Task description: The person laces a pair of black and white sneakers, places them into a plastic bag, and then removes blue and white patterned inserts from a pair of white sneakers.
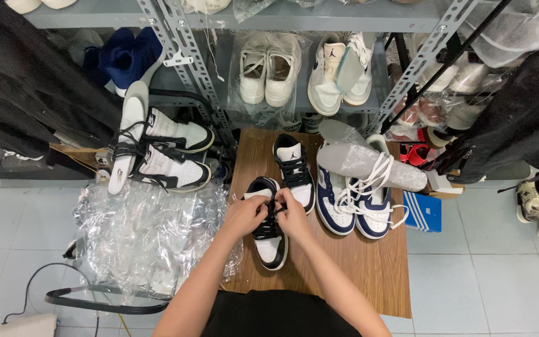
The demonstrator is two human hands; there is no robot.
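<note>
Black-and-white sneaker lies near the front left part of the small wooden table, toe toward you, and both of your hands meet over its lacing area. Your left hand and your right hand are closed in a pinch on the black lace, with the fingertips almost touching each other above the tongue; how many strands each hand holds, I cannot tell. To do this lacing step well, I think you should keep the shoe flat on the wood and pull both ends with equal force, so the shoe does not turn to one side. Keep the lace flat and not twisted when it passes an eyelet. Its matching sneaker stands just behind, toward the back edge, so you can compare the pattern with it. The navy-and-white pair with loose white laces lies close on the right side; take care that your right elbow does not push it. The crumpled clear plastic hangs beside the left edge of the table, so keep the lace ends away from it.
</note>
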